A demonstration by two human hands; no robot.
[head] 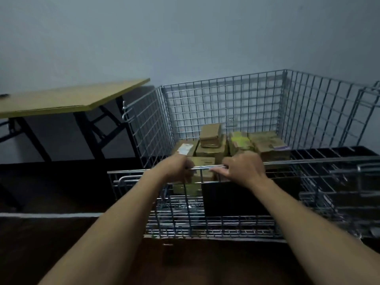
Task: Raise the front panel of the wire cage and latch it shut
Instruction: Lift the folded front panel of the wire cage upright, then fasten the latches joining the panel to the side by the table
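Hands — left hand [176, 168] and right hand [242, 168] — grip the front panel [205, 223] top rail, side by side. Panel apparently part-raised on the wire cage [226, 103] — latching outstanding.

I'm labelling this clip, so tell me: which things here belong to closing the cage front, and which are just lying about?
Part of the job:
front panel
wire cage
left hand and right hand, both gripping the panel's top bar

Just lying about:
cardboard boxes inside the cage
folding table

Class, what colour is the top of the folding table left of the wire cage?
Yellowish tan tabletop, seen in the head view.
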